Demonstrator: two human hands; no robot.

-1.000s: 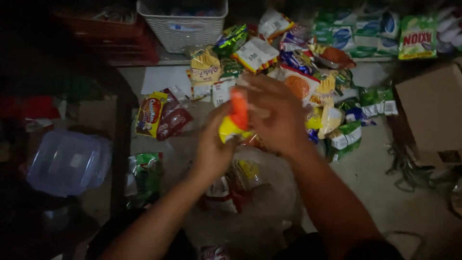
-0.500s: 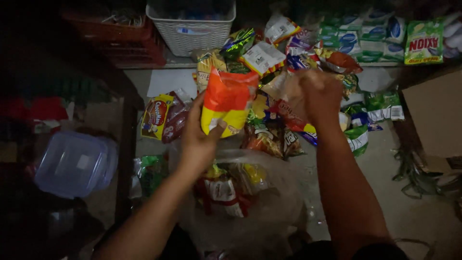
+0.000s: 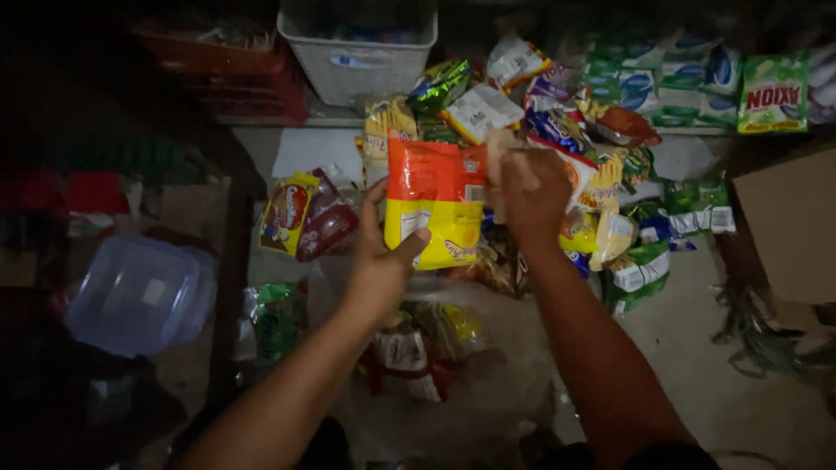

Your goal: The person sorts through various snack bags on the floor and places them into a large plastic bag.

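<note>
Holding an orange-and-yellow snack packet upright above the floor, the left hand grips its lower left edge, thumb across the yellow bottom half and fingers behind. The right hand is just right of the packet, fingers clenched around a pale wrapper whose end sticks up beside the packet's top corner.

Everything else is placed from that packet. Straight above it stands a white plastic basket with slotted walls. Up and to the right, a heap of small sachets and pouches spreads out: green, yellow, white, blue and red, lying flat and overlapping. Further right along the top runs a row of green-and-white packs, ending in a green square sachet with a red-and-white label. Right and lower, green pouches lie near a brown cardboard box. Left of the packet rest two red-and-yellow pouches, touching each other. Far to the lower left sits a translucent blue plastic container with its lid on. Directly below, between the forearms, more packets show inside a clear plastic bag.
</note>
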